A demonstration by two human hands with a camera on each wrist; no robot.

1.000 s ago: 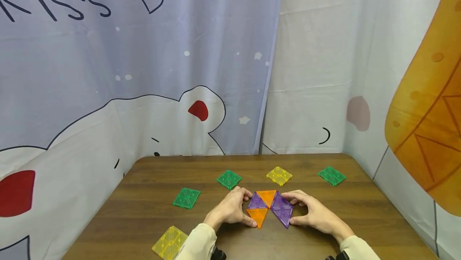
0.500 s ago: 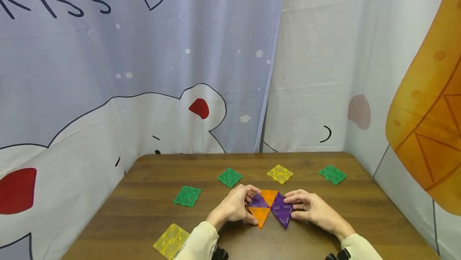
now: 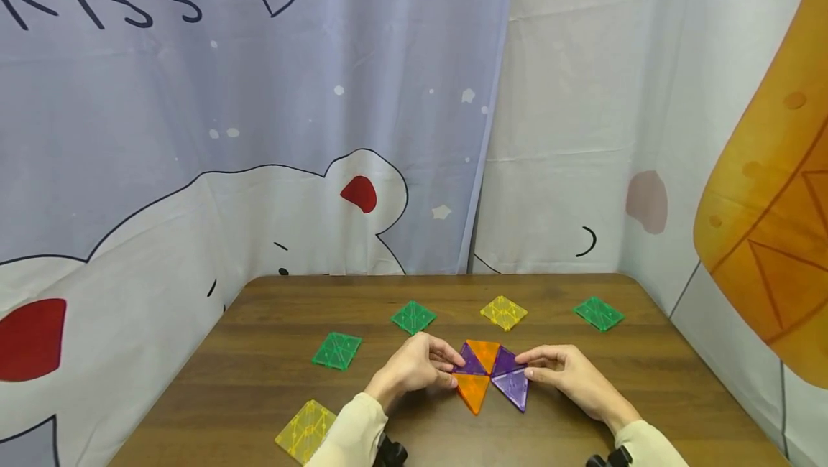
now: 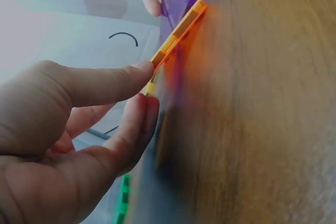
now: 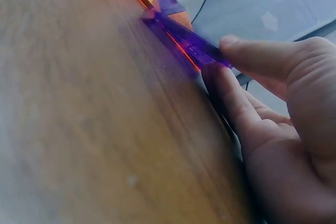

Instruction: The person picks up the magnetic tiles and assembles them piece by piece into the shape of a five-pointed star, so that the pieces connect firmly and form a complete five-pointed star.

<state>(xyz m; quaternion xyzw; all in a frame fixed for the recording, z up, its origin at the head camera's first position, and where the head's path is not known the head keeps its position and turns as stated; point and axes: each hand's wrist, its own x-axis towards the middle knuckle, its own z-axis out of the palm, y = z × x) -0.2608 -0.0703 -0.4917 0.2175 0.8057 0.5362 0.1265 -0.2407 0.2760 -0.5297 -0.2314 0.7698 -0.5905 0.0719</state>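
Several triangular magnetic tiles join in a fan with its gap facing me in the head view. An orange tile [image 3: 484,355] is at the far side, a purple one [image 3: 470,362] and another orange triangle [image 3: 472,391] on the left. Two purple triangles, one upper [image 3: 507,361] and one lower [image 3: 513,386], form the right side. My left hand [image 3: 417,366] pinches the fan's left edge; in the left wrist view the thumb is on the orange tile's edge [image 4: 181,31]. My right hand [image 3: 569,379] pinches the right edge, its thumb on a purple tile [image 5: 191,40].
Green square tiles lie at the left [image 3: 337,350], back middle [image 3: 413,317] and back right [image 3: 598,314] of the wooden table [image 3: 272,330]. One yellow tile [image 3: 503,313] is at the back, and a larger yellow tile [image 3: 306,431] beside my left sleeve. A printed curtain [image 3: 550,129] hangs behind.
The fan has shifted slightly right and its lower right purple tile has changed tilt, now looking paler. My left thumb has moved up along the left edge; my right fingers and thumb have drawn closer together.
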